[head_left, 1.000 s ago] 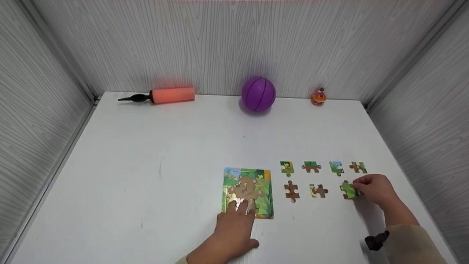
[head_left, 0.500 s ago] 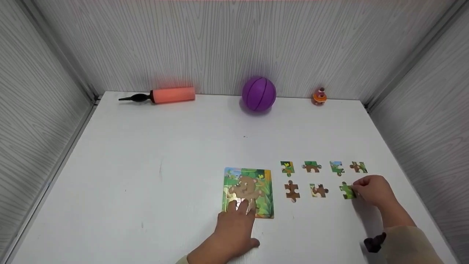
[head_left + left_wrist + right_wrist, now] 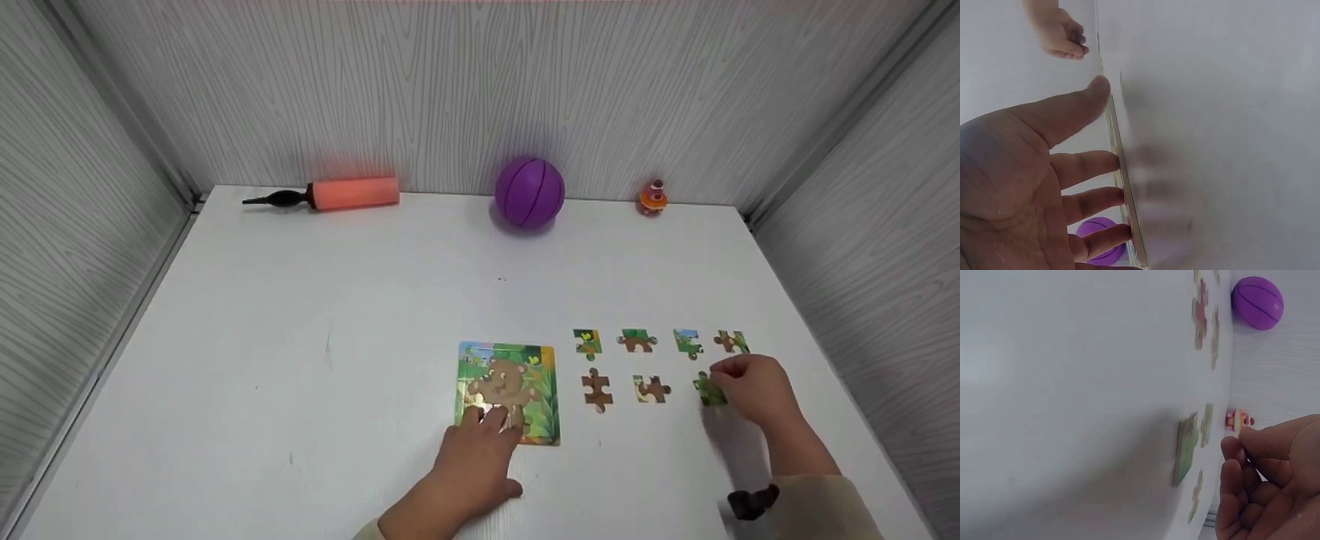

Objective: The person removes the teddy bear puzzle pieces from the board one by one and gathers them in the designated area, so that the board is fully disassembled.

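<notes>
My left hand (image 3: 474,461) rests its outstretched fingertips on the near part of a square bear jigsaw puzzle (image 3: 504,382). The left wrist view shows those fingers reaching straight to the puzzle's edge, thumb apart. At the right, my right hand (image 3: 763,394) hovers just above and beside a green jigsaw piece (image 3: 705,391). In the right wrist view that green piece lies flat on the table, apart from the hand; the fingers are curled, thumb tip against the index finger, with nothing visible between them. Fingers partly cover the puzzle's lower edge.
Several loose jigsaw pieces lie in two rows right of the puzzle, among them a brown piece (image 3: 597,391) and a tan piece (image 3: 651,389). Along the back wall are an orange hand pump (image 3: 354,193), a purple ball (image 3: 529,193) and a small figurine (image 3: 653,199).
My right hand has come away from the green piece and shifted slightly left over it; the piece, earlier under the fingers, now lies at the end of the lower row. My left hand barely moved.
</notes>
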Action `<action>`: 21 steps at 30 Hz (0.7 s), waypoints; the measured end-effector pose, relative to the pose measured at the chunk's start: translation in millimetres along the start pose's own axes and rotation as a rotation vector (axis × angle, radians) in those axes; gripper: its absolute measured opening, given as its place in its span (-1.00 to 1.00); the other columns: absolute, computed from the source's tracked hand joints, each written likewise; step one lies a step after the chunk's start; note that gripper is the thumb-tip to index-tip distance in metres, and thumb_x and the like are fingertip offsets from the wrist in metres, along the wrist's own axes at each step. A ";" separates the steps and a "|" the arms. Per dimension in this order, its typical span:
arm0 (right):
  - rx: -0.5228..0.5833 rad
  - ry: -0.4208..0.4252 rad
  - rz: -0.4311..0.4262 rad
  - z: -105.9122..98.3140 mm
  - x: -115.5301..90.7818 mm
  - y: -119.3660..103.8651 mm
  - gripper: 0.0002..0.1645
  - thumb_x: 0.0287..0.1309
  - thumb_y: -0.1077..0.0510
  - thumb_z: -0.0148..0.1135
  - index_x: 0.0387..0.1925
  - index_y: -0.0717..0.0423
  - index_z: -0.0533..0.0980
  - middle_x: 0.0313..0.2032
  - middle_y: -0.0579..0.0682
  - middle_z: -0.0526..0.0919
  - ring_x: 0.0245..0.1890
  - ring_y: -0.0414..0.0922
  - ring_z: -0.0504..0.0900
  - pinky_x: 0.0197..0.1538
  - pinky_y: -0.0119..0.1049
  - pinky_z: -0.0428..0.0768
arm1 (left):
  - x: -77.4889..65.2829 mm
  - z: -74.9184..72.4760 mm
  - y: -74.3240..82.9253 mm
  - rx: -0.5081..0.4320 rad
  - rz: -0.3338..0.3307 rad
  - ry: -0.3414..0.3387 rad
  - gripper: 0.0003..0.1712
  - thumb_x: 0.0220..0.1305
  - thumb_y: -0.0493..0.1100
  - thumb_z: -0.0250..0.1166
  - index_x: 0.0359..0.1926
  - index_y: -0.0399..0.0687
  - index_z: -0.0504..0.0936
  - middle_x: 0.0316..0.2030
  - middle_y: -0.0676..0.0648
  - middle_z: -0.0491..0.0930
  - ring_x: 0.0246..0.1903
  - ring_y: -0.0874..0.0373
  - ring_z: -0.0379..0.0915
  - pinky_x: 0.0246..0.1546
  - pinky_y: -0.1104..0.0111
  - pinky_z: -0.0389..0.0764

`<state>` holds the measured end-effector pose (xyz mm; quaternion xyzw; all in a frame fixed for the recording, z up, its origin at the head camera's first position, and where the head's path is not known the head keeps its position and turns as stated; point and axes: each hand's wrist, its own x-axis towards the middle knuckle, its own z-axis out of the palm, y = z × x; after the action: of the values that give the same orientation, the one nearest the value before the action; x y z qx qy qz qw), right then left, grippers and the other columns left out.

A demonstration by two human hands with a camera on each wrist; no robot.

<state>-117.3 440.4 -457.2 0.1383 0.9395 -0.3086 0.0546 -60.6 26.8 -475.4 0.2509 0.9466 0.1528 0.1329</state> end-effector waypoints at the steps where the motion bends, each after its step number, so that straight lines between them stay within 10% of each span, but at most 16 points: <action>1: 0.013 0.020 -0.012 2.3 -3.7 -6.1 -0.70 0.44 0.19 0.26 -0.05 0.40 0.68 -0.23 0.19 0.72 -0.30 -0.01 0.59 -0.36 -0.22 0.56 | 0.2 -0.1 -0.8 -0.004 0.000 0.003 -0.17 0.04 0.17 0.66 0.31 -0.04 0.68 0.30 -0.11 0.49 0.24 -0.13 0.36 -0.12 -0.03 0.64; 9: 0.108 0.069 -0.153 32.3 -35.6 -69.0 -0.79 0.37 0.24 0.37 -0.07 0.31 0.71 -0.25 0.11 0.74 -0.29 -0.03 0.59 -0.35 -0.31 0.56 | 1.2 -3.8 -6.3 -0.027 0.001 -0.006 -0.19 0.09 0.10 0.67 0.34 -0.01 0.63 0.31 -0.07 0.52 0.24 -0.10 0.39 -0.02 -0.03 0.56; 21: 0.258 -0.203 -0.330 119.4 -67.9 -142.3 -0.76 0.20 0.27 0.53 -0.09 0.22 0.76 -0.31 -0.09 0.72 -0.29 -0.12 0.62 -0.26 -0.29 0.60 | -6.6 -13.2 -20.3 -0.020 0.053 0.175 -0.47 0.17 -0.22 0.61 0.17 -0.17 0.70 0.27 -0.11 0.56 0.23 -0.09 0.50 0.00 0.10 0.65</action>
<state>-92.1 244.3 -460.0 -0.0430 0.8919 -0.4431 0.0797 -68.2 3.7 -469.3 0.2601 0.9460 0.1872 0.0480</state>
